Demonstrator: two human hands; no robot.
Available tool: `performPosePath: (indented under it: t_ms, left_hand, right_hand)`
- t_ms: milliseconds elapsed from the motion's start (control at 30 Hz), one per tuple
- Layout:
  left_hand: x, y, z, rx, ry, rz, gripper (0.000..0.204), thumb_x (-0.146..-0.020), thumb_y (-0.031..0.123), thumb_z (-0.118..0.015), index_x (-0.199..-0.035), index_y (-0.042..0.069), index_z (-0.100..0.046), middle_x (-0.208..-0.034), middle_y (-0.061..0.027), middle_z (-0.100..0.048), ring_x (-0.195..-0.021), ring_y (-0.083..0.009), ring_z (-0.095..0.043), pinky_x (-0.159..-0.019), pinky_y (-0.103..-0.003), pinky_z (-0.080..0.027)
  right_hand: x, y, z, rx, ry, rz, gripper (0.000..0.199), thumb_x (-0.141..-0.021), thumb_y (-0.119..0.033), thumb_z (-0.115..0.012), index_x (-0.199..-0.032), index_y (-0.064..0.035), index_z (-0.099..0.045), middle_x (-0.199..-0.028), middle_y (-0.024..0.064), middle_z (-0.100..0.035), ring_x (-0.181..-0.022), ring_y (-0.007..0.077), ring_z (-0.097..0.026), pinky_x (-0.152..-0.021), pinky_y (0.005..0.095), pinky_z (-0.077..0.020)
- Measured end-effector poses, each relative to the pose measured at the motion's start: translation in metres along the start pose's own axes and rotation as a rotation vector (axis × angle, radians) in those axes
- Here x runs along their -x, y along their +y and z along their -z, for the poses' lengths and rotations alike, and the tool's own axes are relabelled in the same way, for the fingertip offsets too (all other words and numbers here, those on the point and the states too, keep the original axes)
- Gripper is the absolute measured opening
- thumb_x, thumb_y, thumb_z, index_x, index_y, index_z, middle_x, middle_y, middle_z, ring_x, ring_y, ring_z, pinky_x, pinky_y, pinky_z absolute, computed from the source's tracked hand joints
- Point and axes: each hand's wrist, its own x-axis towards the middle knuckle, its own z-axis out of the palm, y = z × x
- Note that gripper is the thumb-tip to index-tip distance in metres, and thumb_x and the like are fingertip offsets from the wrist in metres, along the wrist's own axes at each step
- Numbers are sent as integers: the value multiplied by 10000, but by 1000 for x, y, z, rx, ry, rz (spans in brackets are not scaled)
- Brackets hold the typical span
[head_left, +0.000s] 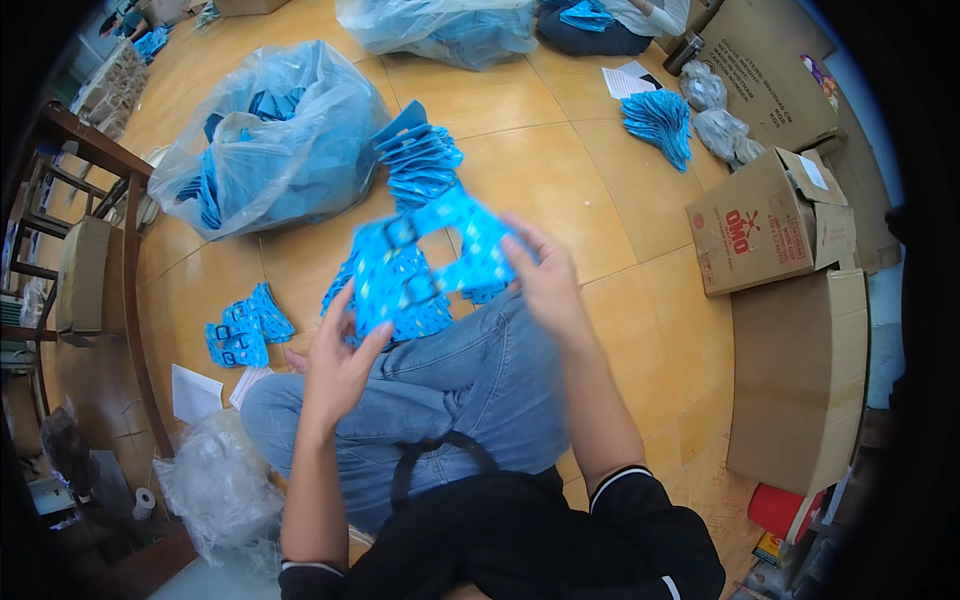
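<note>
Both my hands hold a blue patterned fabric piece (455,225) up above my crossed legs. Two dark square buckles sit on its left part, and an opening shows in its middle. My left hand (345,350) grips the lower left edge, fingers behind and thumb in front. At the right end, my right hand (540,275) pinches the edge, a little smeared by motion. More blue patterned pieces lie partly hidden beneath the held one. Just beyond it is a fanned stack of blue pieces (420,165). A few pieces with buckles (245,325) rest on the floor at the left.
A large clear plastic bag (340,150) of blue pieces stands at the far left, another bag (440,30) behind it. Cardboard boxes (760,225) line the right side, near another blue stack (658,125). A wooden frame (140,270) stands left. Another person (610,25) sits at the back.
</note>
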Motion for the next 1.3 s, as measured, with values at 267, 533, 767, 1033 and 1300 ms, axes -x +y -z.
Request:
performPosePath:
  t_ms: [267, 533, 767, 1033, 1300]
  left_hand:
    - [-122, -83, -113, -349, -126, 176, 313, -860, 197, -669, -1076, -21, -609, -946, -130, -658, -870, -192, -616, -768, -319, -495]
    - [-116, -165, -149, -512, 78, 61, 547, -749, 174, -763, -1187, -42, -517, -1237, -237, -492, -1157, -365, -502, -978, -400, -418]
    - [-141, -176, -155, -295, -83, 274, 528, -708, 104, -758, -1158, -37, -520, -1143, -218, -546, -1127, -368, -519, -987, -398, -413]
    - [-148, -150, -145, -472, -183, -245, 466, -685, 58, -734, -1107, 34, -539, -1094, -172, -551, -1072, -338, -526, -947, -379, -425]
    - [-154, -175, -153, -535, -235, -197, 421, -700, 71, -730, -1079, 48, -548, -1087, -179, -555, -1076, -359, -523, -944, -405, -422]
  right_hand:
    - [-68, 134, 109, 450, 175, 0, 398, -896, -181, -611, -1245, 2, -556, -1091, 160, -653, -976, 244, -630, -858, 326, -495]
    - [-43, 195, 119, 985, 246, -69, 575, -806, -258, -699, -1299, -25, -517, -1211, 176, -561, -1152, 328, -524, -976, 416, -416]
    - [-82, 190, 100, 926, 56, -72, 686, -750, -259, -744, -1334, -30, -466, -1191, 185, -545, -1141, 352, -517, -989, 413, -402]
    - [-76, 164, 105, 595, 241, 118, 736, -676, -181, -816, -1293, -12, -451, -1197, 194, -545, -1113, 347, -543, -966, 416, -431]
    - [-70, 186, 103, 572, 226, 76, 688, -738, -145, -767, -1318, 2, -429, -1245, 212, -522, -1161, 351, -519, -991, 392, -419]
